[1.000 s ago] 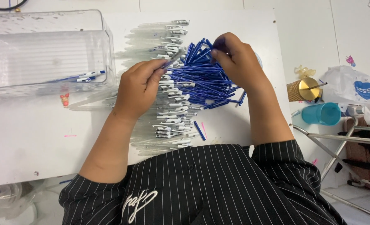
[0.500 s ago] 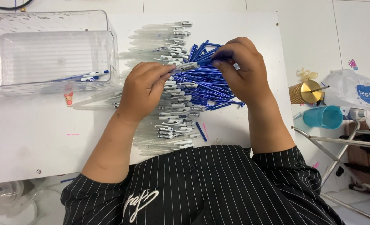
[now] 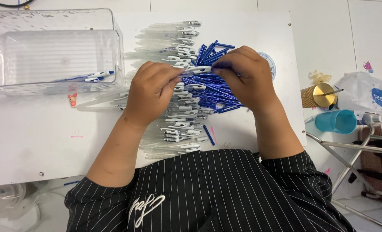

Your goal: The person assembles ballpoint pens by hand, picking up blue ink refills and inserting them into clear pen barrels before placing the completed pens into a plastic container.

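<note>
a: what has changed?
b: both hands have lifted; left hand [image 3: 151, 92] and right hand [image 3: 247, 75] now pinch one clear pen barrel with white clip [image 3: 198, 69] between fingertips, above the blue refill pile [image 3: 212, 88], centre table.

blue refills [image 3: 210, 90]; white-clipped clear barrels [image 3: 178, 124]; white table [image 3: 36, 141]; black pinstriped shirt [image 3: 225, 193]; teal cup [image 3: 335, 121]
</note>
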